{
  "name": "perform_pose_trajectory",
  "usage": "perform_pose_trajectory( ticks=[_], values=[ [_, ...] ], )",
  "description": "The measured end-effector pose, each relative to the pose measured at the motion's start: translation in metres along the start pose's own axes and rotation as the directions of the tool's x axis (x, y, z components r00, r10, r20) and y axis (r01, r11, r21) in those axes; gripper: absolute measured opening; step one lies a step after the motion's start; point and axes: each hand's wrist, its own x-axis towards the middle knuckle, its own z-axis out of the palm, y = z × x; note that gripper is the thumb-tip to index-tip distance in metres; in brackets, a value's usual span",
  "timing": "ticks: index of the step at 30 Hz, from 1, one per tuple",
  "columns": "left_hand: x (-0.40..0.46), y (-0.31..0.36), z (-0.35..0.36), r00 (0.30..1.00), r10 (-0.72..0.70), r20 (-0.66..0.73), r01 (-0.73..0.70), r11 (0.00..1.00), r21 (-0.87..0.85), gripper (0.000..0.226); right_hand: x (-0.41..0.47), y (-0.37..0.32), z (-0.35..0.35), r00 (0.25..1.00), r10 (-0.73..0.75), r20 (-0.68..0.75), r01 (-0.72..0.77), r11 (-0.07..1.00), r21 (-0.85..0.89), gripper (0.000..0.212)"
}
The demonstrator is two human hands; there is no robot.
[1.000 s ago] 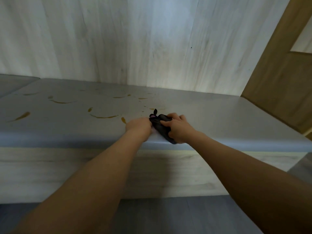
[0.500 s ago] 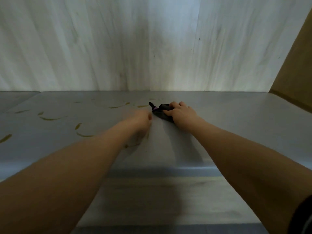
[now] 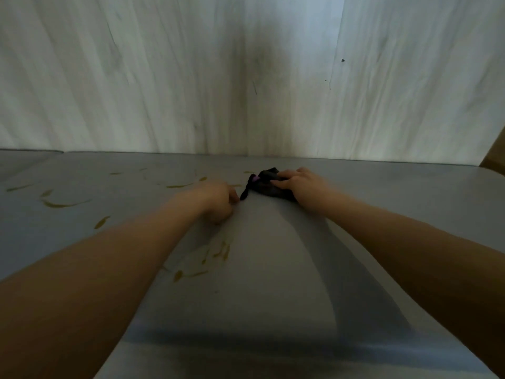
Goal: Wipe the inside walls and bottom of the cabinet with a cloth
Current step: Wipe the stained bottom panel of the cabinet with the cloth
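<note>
Dark cloth [image 3: 266,184] bunched on gray cabinet bottom [image 3: 273,283], near back wall [image 3: 246,77]. Pressed down by right hand [image 3: 300,184], fingers curled over it. Left hand [image 3: 216,201] beside, fist-like. Yellow smears [image 3: 62,205] left; much wiping probably ahead.

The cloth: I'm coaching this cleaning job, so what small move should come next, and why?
Probably sweep the dark cloth leftward under the right hand. Yellowish streaks lie on the grey cabinet bottom to the left, and the left hand rests curled beside the cloth, near more smears.
</note>
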Motion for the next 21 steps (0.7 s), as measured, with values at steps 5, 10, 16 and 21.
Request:
perform_pose_trajectory(
  ticks=[5, 10, 16, 21],
  values=[
    [0.017, -0.002, -0.012, 0.999, -0.029, -0.035, 0.027, 0.998, -0.053, 0.033, 0.014, 0.004, -0.001, 0.999, -0.02, 0.044, 0.02, 1.0, 0.004, 0.058],
    [0.054, -0.011, -0.018, 0.986, -0.105, -0.132, 0.102, 0.994, -0.034, 0.043, -0.001, 0.017, 0.014, 0.976, -0.214, -0.045, 0.218, 0.968, 0.123, 0.061],
    [0.094, 0.002, -0.017, 0.993, -0.116, -0.012, 0.116, 0.993, -0.003, 0.047, 0.055, 0.059, 0.025, 0.979, -0.183, -0.088, 0.192, 0.976, 0.108, 0.05],
    [0.104, 0.0, -0.024, 0.991, -0.13, 0.028, 0.129, 0.991, 0.039, 0.055, 0.102, 0.082, 0.033, 0.992, -0.08, -0.097, 0.087, 0.994, 0.068, 0.049]
  ],
)
